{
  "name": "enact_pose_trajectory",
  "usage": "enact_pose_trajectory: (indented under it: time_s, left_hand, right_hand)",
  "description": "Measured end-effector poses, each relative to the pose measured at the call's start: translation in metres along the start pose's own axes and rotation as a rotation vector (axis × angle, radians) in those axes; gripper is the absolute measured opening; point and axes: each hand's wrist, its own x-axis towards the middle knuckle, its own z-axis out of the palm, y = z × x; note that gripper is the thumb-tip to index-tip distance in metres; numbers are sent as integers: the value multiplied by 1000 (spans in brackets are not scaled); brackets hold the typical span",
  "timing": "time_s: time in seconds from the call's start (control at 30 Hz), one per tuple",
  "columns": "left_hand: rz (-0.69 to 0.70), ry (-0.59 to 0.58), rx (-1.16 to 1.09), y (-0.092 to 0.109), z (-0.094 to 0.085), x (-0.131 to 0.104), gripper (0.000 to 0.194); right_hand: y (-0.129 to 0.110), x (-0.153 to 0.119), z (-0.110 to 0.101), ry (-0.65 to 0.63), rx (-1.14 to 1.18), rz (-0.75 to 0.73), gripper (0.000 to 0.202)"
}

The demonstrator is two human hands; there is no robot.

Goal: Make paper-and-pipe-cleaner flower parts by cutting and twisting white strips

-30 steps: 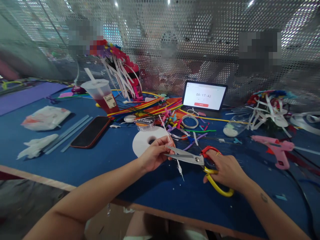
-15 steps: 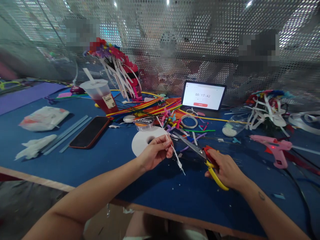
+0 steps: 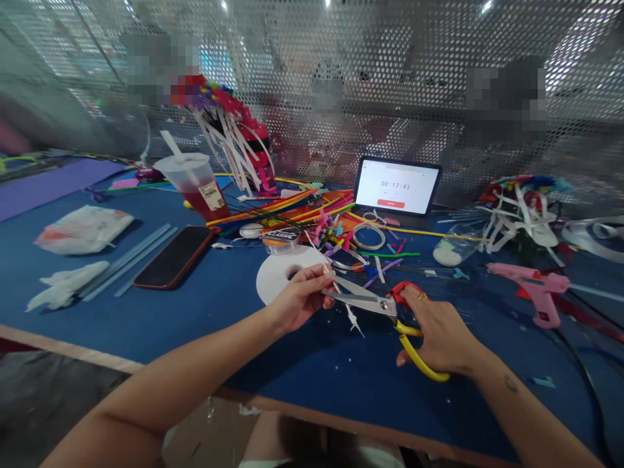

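Note:
Pinched between the fingers of my left hand (image 3: 307, 292) is a thin white strip (image 3: 351, 317), whose lower end hangs below the fingers. My right hand (image 3: 436, 331) grips scissors (image 3: 386, 305) with red and yellow handles. Their blades are parted and reach to my left fingertips, around the white strip. Under and behind my left hand lies a white disc-shaped spool (image 3: 273, 276). A clear roll with a black label (image 3: 281, 239) stands just behind it.
A phone (image 3: 173, 258), a tilted cup of red drink (image 3: 199, 188) and a white packet (image 3: 85, 231) are at left. Colourful pipe cleaners (image 3: 336, 227) lie before a tablet (image 3: 397, 187). A pink glue gun (image 3: 541, 286) with its cord lies at right.
The scissors have opened and moved left, so their blades now reach the white strip at my left fingers. My left hand has barely moved. The tablet timer has advanced one second.

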Motion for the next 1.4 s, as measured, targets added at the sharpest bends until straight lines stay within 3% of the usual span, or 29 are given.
enact_pose_trajectory:
  time_s: [0.4, 0.6, 1.03, 1.4]
  left_hand:
    - [2, 39, 88, 0, 2, 0, 26]
    - [-6, 49, 80, 0, 4, -1, 26]
    - [-8, 28, 72, -1, 2, 0, 26]
    - [26, 7, 25, -1, -1, 1, 24]
  right_hand:
    - [-5, 0, -5, -26, -35, -39, 82]
    - [-3, 0, -5, -12, -81, -38, 71]
    - [3, 0, -1, 99, -155, -96, 55]
    - [7, 1, -1, 114, 110, -46, 33]
